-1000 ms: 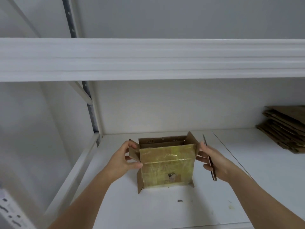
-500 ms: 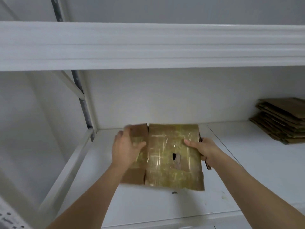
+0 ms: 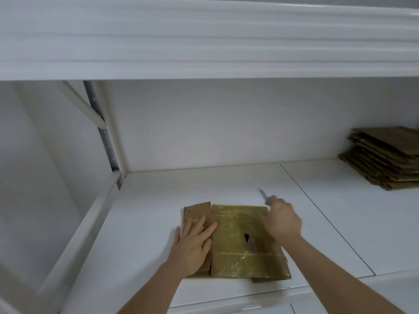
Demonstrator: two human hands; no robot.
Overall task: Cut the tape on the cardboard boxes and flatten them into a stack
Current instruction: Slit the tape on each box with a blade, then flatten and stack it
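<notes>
Near the white shelf's front edge, the flat left hand presses the flattened, tape-covered brown cardboard box; the right hand grips a blurred thin blade. Likely next: carrying it to the flattened-cardboard stack, far right

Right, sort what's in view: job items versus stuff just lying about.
Job: flattened box, left hand pressing it, right hand gripping the cutter, stack of flattened cardboard.
Lying about: nothing loose; only the white shelf.
</notes>
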